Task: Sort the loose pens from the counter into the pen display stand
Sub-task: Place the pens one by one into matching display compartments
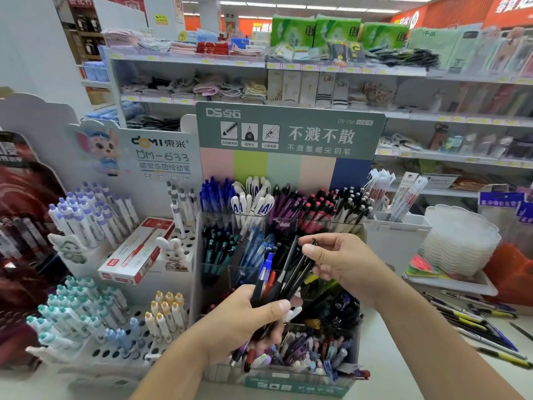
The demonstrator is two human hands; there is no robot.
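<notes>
A shop aisle with stocked shelves [317,67] is seen behind a pale counter [403,356]. On it stands the tiered pen display stand [285,226], its clear compartments filled with blue, white, purple, red-capped and black pens; its header is marked "DS-758". A white stand [129,255] to the left is labelled "DOMI" and "DM-633". A bundle of pens [277,278] is gripped by the left hand [245,321] over the stand. One black pen [302,269] is pinched by the right hand [343,261]. Loose pens [476,327] lie on the counter at right.
</notes>
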